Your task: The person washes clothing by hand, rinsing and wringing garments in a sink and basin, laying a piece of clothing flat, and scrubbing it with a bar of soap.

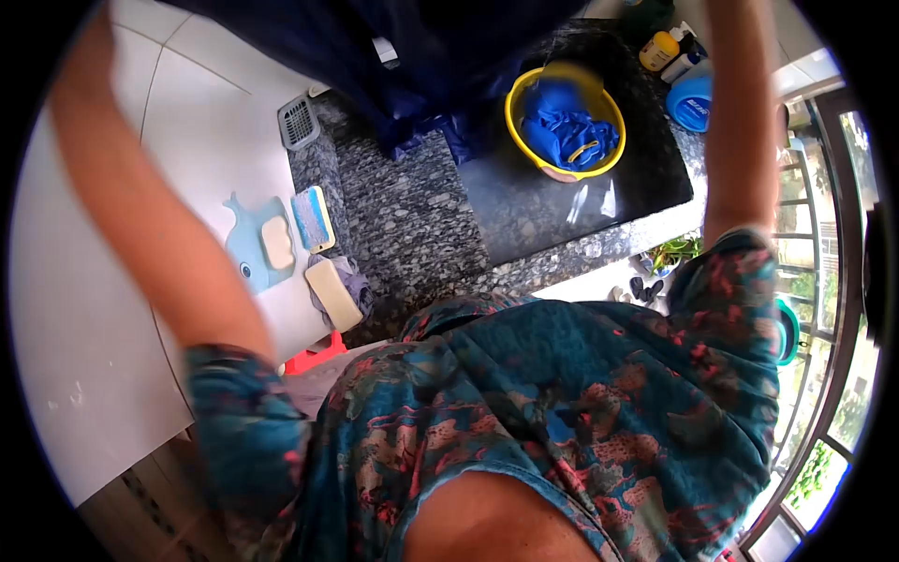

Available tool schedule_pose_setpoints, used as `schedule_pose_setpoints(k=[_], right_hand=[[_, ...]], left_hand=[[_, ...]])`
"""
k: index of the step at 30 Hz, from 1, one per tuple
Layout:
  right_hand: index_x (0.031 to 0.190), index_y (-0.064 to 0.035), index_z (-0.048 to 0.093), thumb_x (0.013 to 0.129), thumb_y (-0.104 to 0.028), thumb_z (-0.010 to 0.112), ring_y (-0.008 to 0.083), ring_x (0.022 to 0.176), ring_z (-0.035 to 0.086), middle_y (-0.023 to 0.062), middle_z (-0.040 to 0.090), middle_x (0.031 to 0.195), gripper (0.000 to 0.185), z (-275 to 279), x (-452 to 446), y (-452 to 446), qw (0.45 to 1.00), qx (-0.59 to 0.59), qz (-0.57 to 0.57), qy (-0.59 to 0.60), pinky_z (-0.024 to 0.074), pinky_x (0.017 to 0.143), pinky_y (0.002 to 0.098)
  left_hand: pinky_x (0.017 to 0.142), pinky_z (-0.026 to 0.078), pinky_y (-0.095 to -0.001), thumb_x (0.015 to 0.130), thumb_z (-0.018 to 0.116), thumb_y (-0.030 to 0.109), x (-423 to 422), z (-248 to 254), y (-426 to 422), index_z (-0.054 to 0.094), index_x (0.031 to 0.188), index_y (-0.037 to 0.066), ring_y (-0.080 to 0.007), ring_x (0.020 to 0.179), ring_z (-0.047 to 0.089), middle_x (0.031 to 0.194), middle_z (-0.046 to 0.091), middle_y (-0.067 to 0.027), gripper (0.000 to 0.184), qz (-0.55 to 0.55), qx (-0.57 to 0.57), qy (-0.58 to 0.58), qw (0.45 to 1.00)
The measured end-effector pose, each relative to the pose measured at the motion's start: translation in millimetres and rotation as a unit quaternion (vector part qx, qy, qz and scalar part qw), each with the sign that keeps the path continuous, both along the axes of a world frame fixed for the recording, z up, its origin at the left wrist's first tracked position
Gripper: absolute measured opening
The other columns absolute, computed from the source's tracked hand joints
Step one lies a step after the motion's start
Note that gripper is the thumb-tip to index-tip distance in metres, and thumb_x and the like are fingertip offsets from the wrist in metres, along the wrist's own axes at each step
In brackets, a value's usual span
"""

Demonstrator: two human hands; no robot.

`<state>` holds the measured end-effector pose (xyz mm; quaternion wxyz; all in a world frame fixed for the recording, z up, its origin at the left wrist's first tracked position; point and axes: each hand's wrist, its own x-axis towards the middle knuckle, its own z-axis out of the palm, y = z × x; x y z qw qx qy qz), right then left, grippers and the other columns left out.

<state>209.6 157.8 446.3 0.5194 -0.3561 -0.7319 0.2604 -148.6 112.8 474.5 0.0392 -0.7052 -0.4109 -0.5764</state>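
Observation:
Dark navy cloth (pixel 365 47) hangs across the top of the view, with a small white label on it; its lower end reaches the speckled granite counter (pixel 403 215). Both my arms are raised, one on each side of the cloth. My hands lie beyond the top edge of the view, so what they hold cannot be seen. Right of the cloth, a yellow basin (pixel 618 117) with bright blue cloth (pixel 562 126) in it stands in the dark sink area (pixel 581 215).
A grey plastic basket (pixel 299 123), a blue-and-white sponge (pixel 313 219), a cream bar (pixel 334 294) and a whale-shaped holder (pixel 245 245) line the left side. Bottles (pixel 659 51) and a blue tub (pixel 690 103) stand at the upper right, near a barred window (pixel 815 234).

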Motion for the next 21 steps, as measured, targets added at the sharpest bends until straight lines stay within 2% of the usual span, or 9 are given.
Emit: schedule_pose_setpoints(k=[2,3,4,5,6,8,11,17,21], right_hand=[[0.1,-0.0007,0.066,0.087,-0.017,0.062,0.0218,0.084,0.065,0.0121,0.068,0.089,0.021,-72,-12,-21,0.989,-0.119,0.023,-0.088,0.0506,0.078,0.0328],[0.102,0.0002,0.065,0.091,-0.015,0.057,0.0237,0.09,0.067,0.0149,0.069,0.094,0.021,-135,-2,-14,0.975,-0.105,0.086,-0.177,0.0521,0.085,0.0341],[0.114,-0.005,0.065,0.091,-0.016,0.054,0.0204,0.102,0.063,0.0108,0.067,0.11,0.028,-187,-9,-34,0.957,-0.04,0.184,-0.219,0.0469,0.095,0.0318],[0.113,-0.0065,0.066,0.088,-0.014,0.056,0.0231,0.104,0.063,0.0109,0.066,0.112,0.028,-258,-12,-49,0.955,-0.1,0.174,-0.217,0.047,0.094,0.0342],[0.109,-0.0089,0.069,0.085,-0.014,0.059,0.0265,0.095,0.066,0.0129,0.069,0.103,0.027,-325,-12,-65,0.948,-0.142,0.16,-0.235,0.0513,0.087,0.0355],[0.111,-0.013,0.07,0.083,-0.019,0.061,0.0287,0.094,0.066,0.0142,0.069,0.101,0.03,-398,0,-99,0.854,-0.323,0.156,-0.377,0.0508,0.088,0.0355],[0.111,-0.0162,0.07,0.082,-0.021,0.061,0.0317,0.093,0.066,0.0161,0.069,0.099,0.031,-424,18,-121,0.849,-0.375,0.155,-0.338,0.0506,0.087,0.0369],[0.112,-0.0185,0.07,0.08,-0.019,0.06,0.0328,0.096,0.065,0.015,0.069,0.102,0.034,-373,21,-111,0.798,-0.333,0.2,-0.461,0.0496,0.087,0.0405],[0.113,-0.0218,0.071,0.076,-0.013,0.059,0.0328,0.1,0.064,0.013,0.069,0.105,0.039,-383,15,-106,0.679,-0.383,0.272,-0.563,0.0501,0.087,0.0408]], left_hand=[[0.087,0.05,-0.0379,0.072,0.066,0.01,23,-108,-27,0.057,0.112,-0.003,-0.0302,0.099,0.063,0.108,0.064,-0.0182,0.043,0.107,-0.156,0.013,0.982],[0.087,0.05,-0.038,0.07,0.063,0.003,39,-168,-46,0.062,0.108,0.0,-0.0314,0.1,0.064,0.108,0.066,-0.017,0.038,0.12,-0.235,0.052,0.963],[0.084,0.049,-0.0412,0.071,0.063,0.005,63,-217,-65,0.063,0.101,0.003,-0.0342,0.096,0.062,0.101,0.065,-0.0157,0.031,0.032,-0.19,0.038,0.981],[0.08,0.046,-0.045,0.069,0.062,0.003,64,-290,-76,0.063,0.097,0.006,-0.0356,0.092,0.058,0.093,0.063,-0.0127,0.027,0.069,-0.191,0.145,0.968],[0.076,0.042,-0.0447,0.064,0.062,0.0,66,-334,-101,0.064,0.092,0.009,-0.0351,0.088,0.054,0.089,0.06,-0.0104,0.03,0.026,-0.285,0.181,0.941],[0.077,0.042,-0.0454,0.06,0.059,-0.008,51,-411,-151,0.065,0.094,0.009,-0.0341,0.089,0.053,0.091,0.059,-0.0083,0.038,0.02,-0.423,0.312,0.851],[0.077,0.042,-0.0431,0.062,0.063,-0.002,33,-429,-181,0.065,0.091,0.013,-0.0307,0.094,0.053,0.092,0.056,-0.0052,0.033,0.047,-0.462,0.318,0.827],[0.088,0.043,-0.0414,0.07,0.06,-0.002,40,-389,-176,0.066,0.106,0.014,-0.0306,0.105,0.054,0.106,0.061,-0.0064,0.039,0.013,-0.541,0.452,0.709],[0.098,0.034,-0.0539,0.081,0.061,0.013,64,-383,-125,0.063,0.115,0.012,-0.0326,0.117,0.05,0.12,0.059,-0.0086,0.035,-0.053,-0.49,0.258,0.831]])
